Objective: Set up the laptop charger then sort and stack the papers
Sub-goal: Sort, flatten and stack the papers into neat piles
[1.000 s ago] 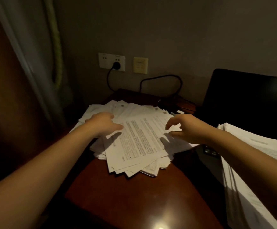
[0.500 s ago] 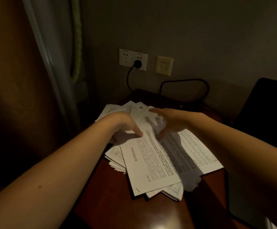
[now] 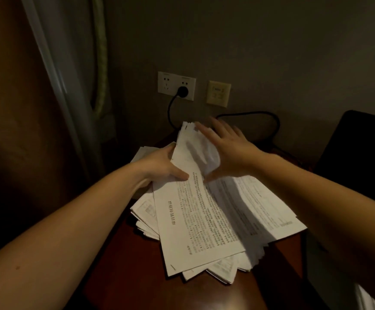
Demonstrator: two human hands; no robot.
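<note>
Left hand grips the left edge of the papers: thumb on top of the top sheet, fingers curled underneath and out of sight. Right hand is flat with its fingers spread and straight, palm against the far part of the pile, thumb tip down on the top sheet, not grasping. Far end of the pile is raised and bent up between the two hands; the near end lies flat.

Papers are a loose, fanned pile of printed sheets, corners sticking out at the near and left sides. Top sheet is turned sideways with dense text. Pile sits on a dark red-brown wooden table, near its far edge.

On the wall behind: a white double socket with a black plug in the right outlet. Black cable loops just past the right hand. Beige wall plate just right of the socket. Curtain at left with a green cord hanging beside it. Dark object at right, too dim to identify. Room lighting is low.
</note>
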